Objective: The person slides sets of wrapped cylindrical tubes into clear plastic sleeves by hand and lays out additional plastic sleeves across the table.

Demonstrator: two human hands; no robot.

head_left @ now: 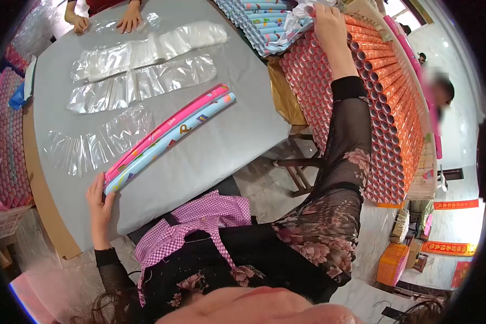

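On the grey-covered table a pink wrapping paper roll (170, 127) and a light blue patterned roll (178, 136) lie side by side at a slant. My left hand (98, 201) is closed around their near ends at the table's edge, thumb on the blue side and fingers on the pink side. Far out to the upper right, my right hand (329, 24) is closed on the end of a roll, partly hidden, beside crumpled white wrapping (298, 24). Beneath that hand rises a big stack of red-orange rolls (380, 92) with their open ends facing the table.
Clear plastic sleeves (140, 81) lie spread over the table (243, 129). Across it, a co-worker's hands (128, 20) rest on more plastic. Blue rolls (259, 24) are piled at the back. A wooden stool (299, 173) stands under the right side; more rolls (5, 146) stand left.
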